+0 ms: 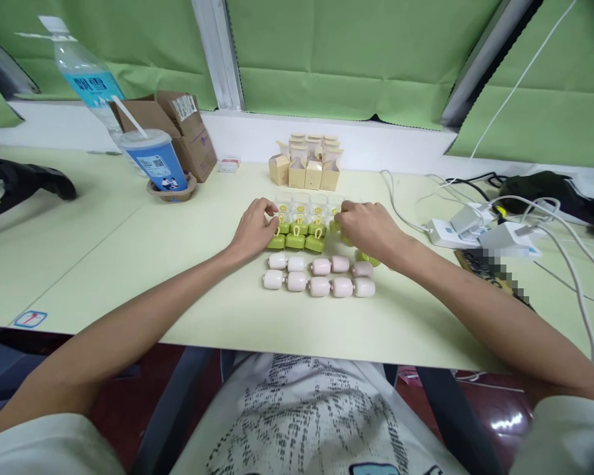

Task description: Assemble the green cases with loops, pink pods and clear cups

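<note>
We have the green pieces with yellow loops grouped in rows between our two hands, around the middle of the desk. Our left hand rests at their left end, fingers bent, with thumb and fingertips against or just beside the end pieces; we cannot tell whether it grips one. Our right hand bends palm down over the right end, covering part of the rows, and its fingertips are hidden, so we cannot tell whether it holds anything. Another green piece shows just below that hand. Directly behind the green pieces, toward the far edge, stand clear cups with yellow marks. On the side toward the near edge, we see two rows of five white and pale pink cylinders, lying on their sides. Beyond the clear cups, nearer the far edge, small cream boxes stand close together, several with flaps raised. To their left along that edge come a small white packet, an open brown carton, a blue cup with a straw, and a bottle behind the cup. Toward the desk's right edge, we have a white power strip with chargers and cables, and a dark bag near the far right corner.
</note>
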Action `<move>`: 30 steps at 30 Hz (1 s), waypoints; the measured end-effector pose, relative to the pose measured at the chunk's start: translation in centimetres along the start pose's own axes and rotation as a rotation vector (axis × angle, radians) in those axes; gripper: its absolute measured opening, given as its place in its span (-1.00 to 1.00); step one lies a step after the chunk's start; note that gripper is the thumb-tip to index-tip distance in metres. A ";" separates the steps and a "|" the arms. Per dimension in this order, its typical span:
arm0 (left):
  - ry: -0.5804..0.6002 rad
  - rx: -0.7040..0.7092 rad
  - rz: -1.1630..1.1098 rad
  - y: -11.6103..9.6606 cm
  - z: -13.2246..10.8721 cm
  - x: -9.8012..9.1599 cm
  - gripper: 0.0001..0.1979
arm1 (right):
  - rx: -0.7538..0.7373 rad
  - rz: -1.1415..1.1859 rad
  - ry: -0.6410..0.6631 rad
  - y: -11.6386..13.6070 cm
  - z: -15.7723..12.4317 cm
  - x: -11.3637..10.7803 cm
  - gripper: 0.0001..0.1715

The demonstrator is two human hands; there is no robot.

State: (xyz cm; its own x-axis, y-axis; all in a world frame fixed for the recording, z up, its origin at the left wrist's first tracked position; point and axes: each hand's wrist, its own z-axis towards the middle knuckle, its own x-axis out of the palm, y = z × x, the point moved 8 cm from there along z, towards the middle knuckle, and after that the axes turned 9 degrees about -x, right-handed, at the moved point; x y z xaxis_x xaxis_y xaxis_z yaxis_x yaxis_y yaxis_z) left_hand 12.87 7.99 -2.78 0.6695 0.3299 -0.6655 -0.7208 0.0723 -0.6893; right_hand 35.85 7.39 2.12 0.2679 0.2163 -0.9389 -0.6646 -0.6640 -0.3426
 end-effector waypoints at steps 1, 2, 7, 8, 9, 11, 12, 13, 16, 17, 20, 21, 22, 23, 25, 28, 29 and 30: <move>-0.003 -0.005 -0.002 0.0 0.0 0.0 -0.87 | 0.033 0.027 -0.028 -0.3 -0.1 -0.5 -0.62; -0.008 -0.011 -0.002 0.0 0.0 -0.1 -0.86 | 0.059 0.067 -0.053 -0.5 -0.3 -0.8 -0.65; 0.003 -0.013 0.002 -0.2 -0.1 0.0 -0.86 | 0.122 0.245 -0.043 -0.8 -0.2 -0.2 -0.79; 0.007 -0.009 0.002 -0.2 -0.1 0.0 -0.86 | 0.146 0.244 -0.023 -1.0 -0.2 0.0 -0.78; 0.009 -0.006 0.001 -0.1 -0.1 0.0 -0.87 | 0.167 0.235 -0.002 -1.1 -0.3 0.3 -0.76; 0.006 0.000 0.001 -0.1 -0.1 0.1 -0.88 | 0.189 0.203 0.043 -1.3 -0.4 0.6 -0.71; 0.004 0.004 0.001 -0.1 -0.1 0.1 -0.89 | 0.187 0.181 0.059 -1.3 -0.4 0.7 -0.70; 0.001 0.007 0.000 -0.1 -0.1 0.1 -0.89 | 0.177 0.157 0.069 -1.2 -0.4 0.7 -0.69; -0.003 0.008 -0.013 -0.1 -0.1 0.1 -0.89 | 0.126 0.089 0.070 -0.5 -0.2 0.9 -0.70; -0.001 0.004 -0.018 -0.1 -0.1 0.1 -0.89 | 0.107 0.074 0.064 -0.2 -0.2 1.0 -0.70; 0.006 -0.011 -0.020 -0.2 -0.2 0.1 -0.89 | 0.059 0.043 0.030 0.7 0.0 1.2 -0.65; 0.005 -0.014 -0.017 -0.2 -0.2 0.1 -0.89 | 0.046 0.039 0.019 0.9 0.0 1.3 -0.61; 0.004 -0.016 -0.014 -0.2 -0.3 0.1 -0.89 | 0.034 0.038 0.012 1.1 0.1 1.4 -0.58; 0.004 -0.016 -0.012 -0.2 -0.3 0.1 -0.90 | 0.024 0.039 0.009 1.2 0.1 1.5 -0.57; 0.002 -0.008 -0.014 -0.2 -0.3 0.2 -0.90 | 0.007 0.042 0.009 1.2 0.2 1.6 -0.62; -0.009 -0.002 -0.022 0.1 -0.1 0.1 -0.89 | -0.001 0.040 0.012 0.9 0.3 1.8 -0.69; -0.011 -0.003 -0.022 0.1 -0.1 0.1 -0.88 | -0.002 0.040 0.015 0.8 0.3 1.8 -0.69; -0.011 -0.004 -0.020 0.2 -0.1 0.1 -0.88 | -0.003 0.041 0.019 0.8 0.4 1.9 -0.68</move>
State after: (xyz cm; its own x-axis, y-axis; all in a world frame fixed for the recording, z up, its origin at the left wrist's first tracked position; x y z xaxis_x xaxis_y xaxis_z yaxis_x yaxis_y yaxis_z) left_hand 12.80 7.97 -3.02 0.6818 0.3385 -0.6486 -0.7067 0.0753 -0.7035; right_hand 35.59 7.53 0.09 0.2534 0.1751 -0.9514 -0.6730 -0.6746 -0.3034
